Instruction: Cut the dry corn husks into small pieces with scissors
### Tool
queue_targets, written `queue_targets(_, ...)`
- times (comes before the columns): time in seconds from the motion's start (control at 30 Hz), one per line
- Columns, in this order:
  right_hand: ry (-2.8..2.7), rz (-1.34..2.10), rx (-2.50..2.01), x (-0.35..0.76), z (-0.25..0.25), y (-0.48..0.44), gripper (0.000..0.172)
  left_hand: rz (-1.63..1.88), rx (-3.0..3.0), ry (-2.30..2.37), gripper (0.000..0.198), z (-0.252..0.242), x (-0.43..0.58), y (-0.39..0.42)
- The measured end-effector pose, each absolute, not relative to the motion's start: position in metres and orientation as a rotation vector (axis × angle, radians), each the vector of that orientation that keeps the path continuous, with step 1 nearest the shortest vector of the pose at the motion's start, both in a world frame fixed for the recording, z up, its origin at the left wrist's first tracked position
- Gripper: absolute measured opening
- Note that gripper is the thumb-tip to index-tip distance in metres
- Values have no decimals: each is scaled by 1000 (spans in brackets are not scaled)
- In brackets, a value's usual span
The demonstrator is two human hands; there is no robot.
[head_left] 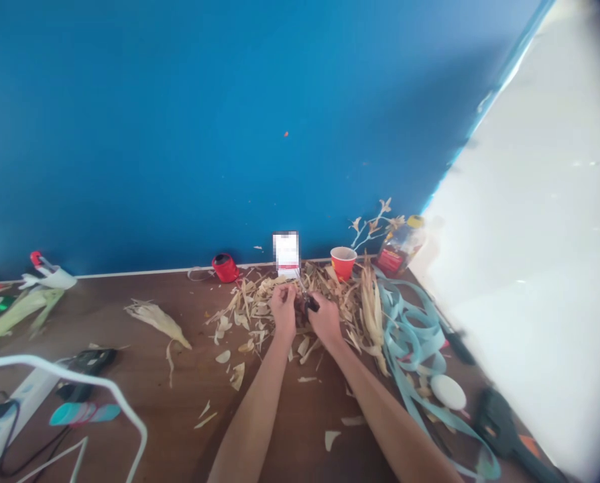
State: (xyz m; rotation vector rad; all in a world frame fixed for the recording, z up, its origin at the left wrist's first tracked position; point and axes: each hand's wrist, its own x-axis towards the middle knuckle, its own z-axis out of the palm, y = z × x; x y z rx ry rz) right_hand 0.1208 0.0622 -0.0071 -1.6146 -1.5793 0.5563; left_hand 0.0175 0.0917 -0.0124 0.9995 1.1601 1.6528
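Observation:
My right hand (324,316) is closed around the black handles of a pair of scissors (311,303), whose blades point up and away between the hands. Just left of it, my left hand (283,308) has its fingers pinched together; what they hold, if anything, is too small to make out. Both hands are over a pile of dry corn husk pieces (254,302) spread on the brown table (179,416). Behind the hands a phone (286,251) with a lit screen stands upright near the blue wall.
A red cup (343,263) and a red round object (225,267) stand near the wall. Light blue ribbon (413,329) and a glue gun (498,419) lie right. A husk bundle (159,322), a power strip (13,416) and a white cable (123,402) are left.

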Motion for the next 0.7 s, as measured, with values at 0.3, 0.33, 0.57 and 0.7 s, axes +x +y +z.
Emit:
queue_targets(0.3,-1558,571,-1531,123,-11,63,33,1608,1011,1142,29,-12,17,92)
queue_targets(0.33,-1559,568,-1528,123,-11,64,33,1607,1003,1133,28,-12,17,92)
queue_targets(0.57,-1560,554,-1546,123,-11,65,30,1629,1062,1154,20,-16,17,91)
queue_targets(0.7,-1552,577,-1521,123,-11,65,30,1594,1052,1177,20,-18,17,90)
